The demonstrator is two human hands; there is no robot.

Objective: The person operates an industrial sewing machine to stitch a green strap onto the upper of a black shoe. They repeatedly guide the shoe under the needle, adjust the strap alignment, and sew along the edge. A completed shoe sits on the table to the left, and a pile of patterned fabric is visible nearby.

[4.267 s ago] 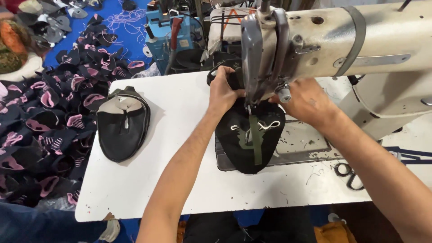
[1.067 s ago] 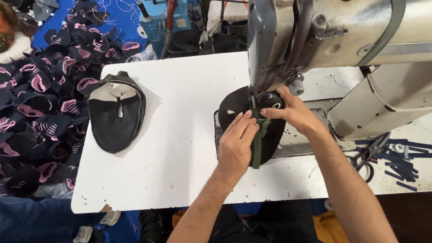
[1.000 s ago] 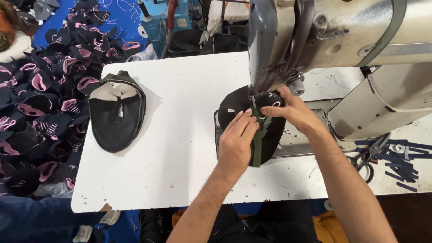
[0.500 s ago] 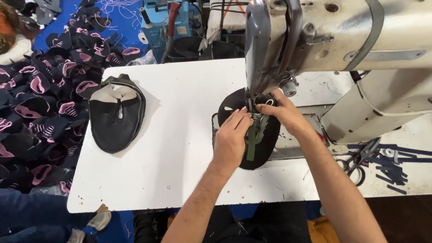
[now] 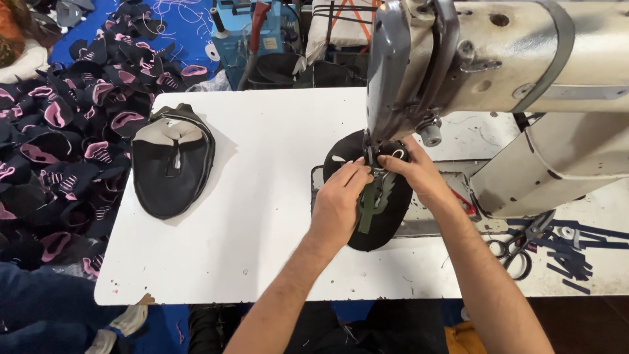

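- A black shoe piece [image 5: 377,216] is laid on the white counter [image 5: 275,196], under the head of the sewing machine [image 5: 498,59]; a dark green strip [image 5: 371,203] is seen running down its middle
- The left hand [image 5: 337,203] is rested on the piece; its fingers [image 5: 357,174] are pinched shut on the strip's top end
- The right hand [image 5: 419,177] is set opposite; its fingers [image 5: 391,164] are closed on the piece's upper edge, just beside the needle
- 1 stack of similar black pieces [image 5: 171,167] is left well apart on the counter's left side
- Scissors [image 5: 517,246] are seen near the machine's base
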